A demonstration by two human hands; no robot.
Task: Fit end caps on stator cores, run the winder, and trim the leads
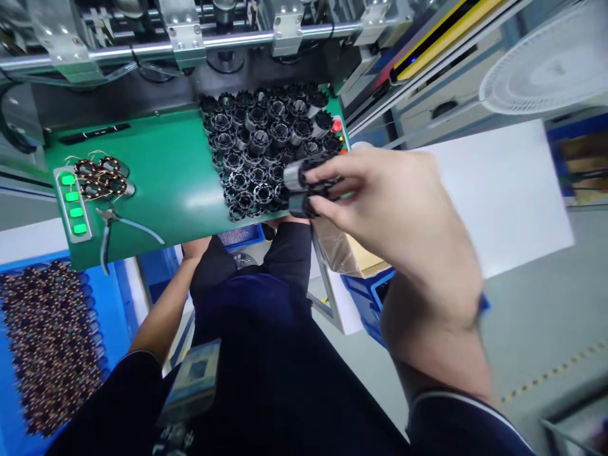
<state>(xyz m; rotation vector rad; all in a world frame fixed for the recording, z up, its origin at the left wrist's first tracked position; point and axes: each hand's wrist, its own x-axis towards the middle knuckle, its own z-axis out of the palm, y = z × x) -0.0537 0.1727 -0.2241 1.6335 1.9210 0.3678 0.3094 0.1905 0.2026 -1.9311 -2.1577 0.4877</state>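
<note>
My right hand (384, 202) is closed in a pinch on a pair of black-and-grey stator cores (295, 177), one above the other. It holds them over the right edge of a big cluster of bare stator cores (259, 139) standing on the green work surface (175, 171). My left hand (196, 247) is low at the front edge of that surface, its fingers hidden beneath it. Several copper-wound stators (102, 178) sit at the left end, near blue-handled pliers (114, 221) and a black pen (95, 133).
Metal machinery (185, 38) spans the back. Green lit buttons (73, 202) line the left edge; a red button (337, 125) is at the right. A blue tray (114, 297) of wound stators lies lower left. A cardboard box (361, 253) and white fan (546, 63) are on the right.
</note>
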